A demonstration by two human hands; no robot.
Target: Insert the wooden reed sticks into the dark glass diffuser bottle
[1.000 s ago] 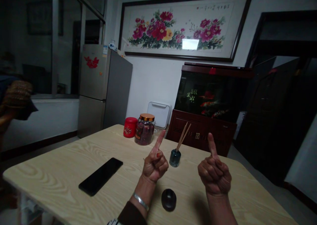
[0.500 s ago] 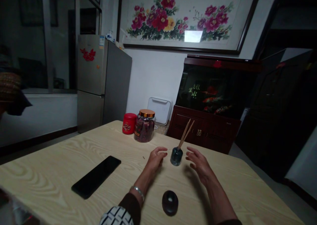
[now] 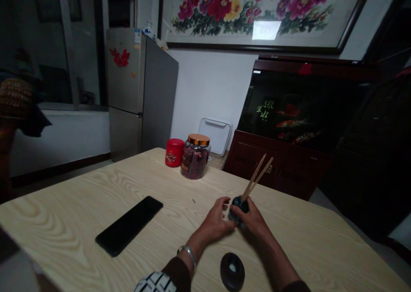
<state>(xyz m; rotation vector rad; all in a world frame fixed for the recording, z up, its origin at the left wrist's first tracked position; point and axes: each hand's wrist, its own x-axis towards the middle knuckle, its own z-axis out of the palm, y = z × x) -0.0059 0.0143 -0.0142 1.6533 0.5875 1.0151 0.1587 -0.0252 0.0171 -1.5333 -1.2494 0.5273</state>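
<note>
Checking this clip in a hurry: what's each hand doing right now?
Left hand: curled, holding the dark glass bottle from its left side.
Right hand: curled, holding the same bottle from its right side.

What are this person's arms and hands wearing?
The left hand and right hand are bare, without gloves. The left wrist has a silver-coloured bangle. The left forearm has a dark brown sleeve, ending in a black-and-white patterned cuff. A dark sleeve shows on the right arm at the view's bottom edge.
</note>
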